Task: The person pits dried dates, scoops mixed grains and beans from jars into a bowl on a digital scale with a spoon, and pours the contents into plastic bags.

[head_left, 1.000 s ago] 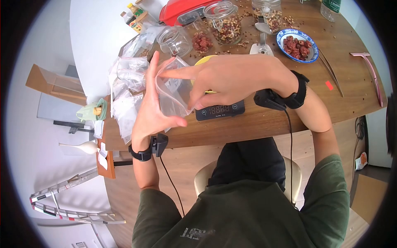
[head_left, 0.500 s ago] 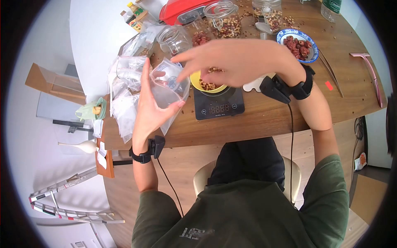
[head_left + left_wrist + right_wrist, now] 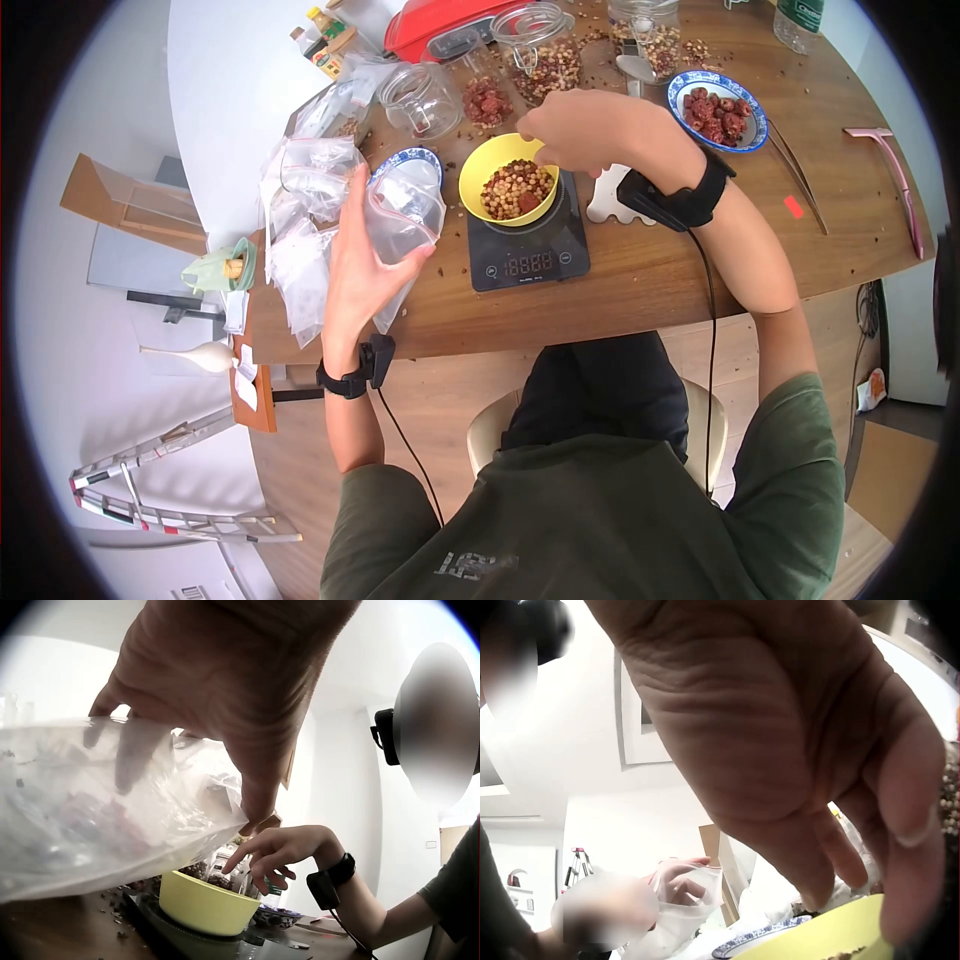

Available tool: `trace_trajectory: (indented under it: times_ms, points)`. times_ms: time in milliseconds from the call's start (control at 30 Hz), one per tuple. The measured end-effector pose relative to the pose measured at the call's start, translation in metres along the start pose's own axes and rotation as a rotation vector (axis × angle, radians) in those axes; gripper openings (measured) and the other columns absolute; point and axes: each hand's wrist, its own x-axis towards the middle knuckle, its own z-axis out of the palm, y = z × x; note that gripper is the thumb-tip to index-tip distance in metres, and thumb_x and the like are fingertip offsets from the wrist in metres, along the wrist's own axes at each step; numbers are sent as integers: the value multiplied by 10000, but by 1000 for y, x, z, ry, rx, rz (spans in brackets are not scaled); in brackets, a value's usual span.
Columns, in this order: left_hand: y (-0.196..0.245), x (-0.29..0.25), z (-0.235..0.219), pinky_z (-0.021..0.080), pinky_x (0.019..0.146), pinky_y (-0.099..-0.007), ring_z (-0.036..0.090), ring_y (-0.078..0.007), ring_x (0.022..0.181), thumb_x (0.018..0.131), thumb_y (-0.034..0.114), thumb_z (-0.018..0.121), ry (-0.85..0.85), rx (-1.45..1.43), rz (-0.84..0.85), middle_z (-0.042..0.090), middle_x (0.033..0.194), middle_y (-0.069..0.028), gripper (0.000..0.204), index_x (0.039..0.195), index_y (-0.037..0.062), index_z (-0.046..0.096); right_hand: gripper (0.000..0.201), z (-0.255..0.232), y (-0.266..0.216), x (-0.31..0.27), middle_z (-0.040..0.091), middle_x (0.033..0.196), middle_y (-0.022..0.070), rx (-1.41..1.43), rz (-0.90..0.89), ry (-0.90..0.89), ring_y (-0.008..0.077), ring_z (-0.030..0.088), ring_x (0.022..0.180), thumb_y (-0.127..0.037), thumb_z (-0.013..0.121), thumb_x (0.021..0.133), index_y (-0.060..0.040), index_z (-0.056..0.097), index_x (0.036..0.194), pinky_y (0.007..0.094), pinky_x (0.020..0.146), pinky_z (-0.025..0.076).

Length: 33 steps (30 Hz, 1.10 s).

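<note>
My left hand (image 3: 360,255) holds a clear plastic zip bag (image 3: 405,215), thumb at one edge and fingers spread along the other so that its mouth gapes. In the left wrist view the bag (image 3: 97,817) hangs below the palm, fingers showing through the film. A yellow bowl (image 3: 475,190) of mixed beans, with a dark red piece among them, stands on a black digital scale (image 3: 528,245). Over the bowl's right rim is my right hand (image 3: 590,130), its fingers loosely bent and holding nothing; the left wrist view shows them above the bowl.
More plastic bags (image 3: 300,260) pile up at the left. Behind are an open empty jar (image 3: 420,105), bean jars (image 3: 540,70) and a spoon (image 3: 637,68). A blue-and-white bowl (image 3: 762,128) of red dried fruit, tweezers (image 3: 800,175) and a pink razor-like tool (image 3: 900,185) lie right.
My right hand has left the bag's mouth and moved right to the yellow bowl's rim, uncovering the bowl. My left hand keeps holding the bag, which now sags lower.
</note>
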Motion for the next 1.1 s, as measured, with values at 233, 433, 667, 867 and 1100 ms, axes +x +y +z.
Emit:
trace_trajectory:
  times_ms: [233,433,667,867,1100]
  points:
    - [-3,-4,3,374,984,-393,440,-360,1201,571,157,797,23,-7,19,414,1318,-244,974,1363,-24,260,238,13,-5,11,621,635,142,35,56,-7,221,625,527,-164,560,833,58,543,917,351,484,496]
    - [-5,-6,8,415,918,-407,498,-367,1111,586,179,790,8,17,12,475,1230,-236,954,1364,-5,269,141,27,4,31,624,596,120,-78,-4,15,236,639,562,-8,523,728,50,549,854,370,563,502]
    - [-1,-7,13,443,846,-426,526,-384,1024,594,184,783,-11,80,16,505,1131,-230,950,1371,23,262,178,30,6,37,629,612,129,-45,3,25,272,651,656,7,526,699,40,551,872,383,583,501]
    - [2,-7,17,459,821,-430,543,-394,992,595,189,784,-17,92,26,506,1131,-233,922,1350,16,283,196,29,8,33,643,753,191,-145,-119,321,335,645,716,-18,542,701,34,588,884,414,613,509]
    - [7,-8,24,464,809,-431,546,-388,988,594,210,791,-29,84,22,509,1131,-223,913,1337,13,298,190,11,-2,11,619,712,220,-61,-174,626,374,627,680,-62,522,716,24,585,872,449,604,508]
